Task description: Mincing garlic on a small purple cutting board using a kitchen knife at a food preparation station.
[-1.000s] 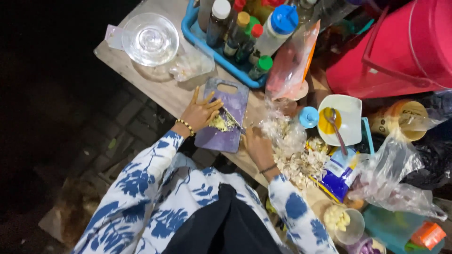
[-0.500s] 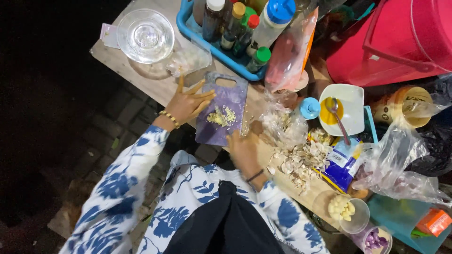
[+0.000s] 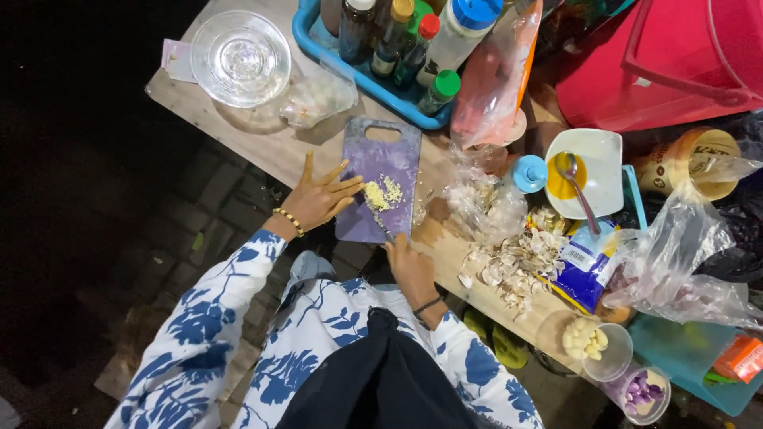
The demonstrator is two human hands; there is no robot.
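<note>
A purple cutting board (image 3: 381, 163) lies on the wooden table (image 3: 262, 147) with a small heap of chopped pale garlic (image 3: 381, 193) on it. My left hand (image 3: 318, 199), with a beaded bracelet at the wrist, rests flat on the board's left edge, its fingers spread and touching the heap. My right hand (image 3: 409, 266) is at the board's near right corner, closed around the handle of a small knife (image 3: 382, 228). The thin blade points toward the garlic. Blue-and-white floral sleeves cover both arms.
A glass bowl (image 3: 240, 57) and a plastic bag stand at the far left. A blue tray (image 3: 350, 71) holds several bottles. On the right are garlic skins (image 3: 509, 266), a white bowl with a spoon (image 3: 584, 171), a red bucket (image 3: 675, 56), bags and cups of peeled cloves.
The view has shifted and the board now shows fully. My left hand went from cupping the garlic to lying flat with spread fingers. My right hand slid back to the board's near corner.
</note>
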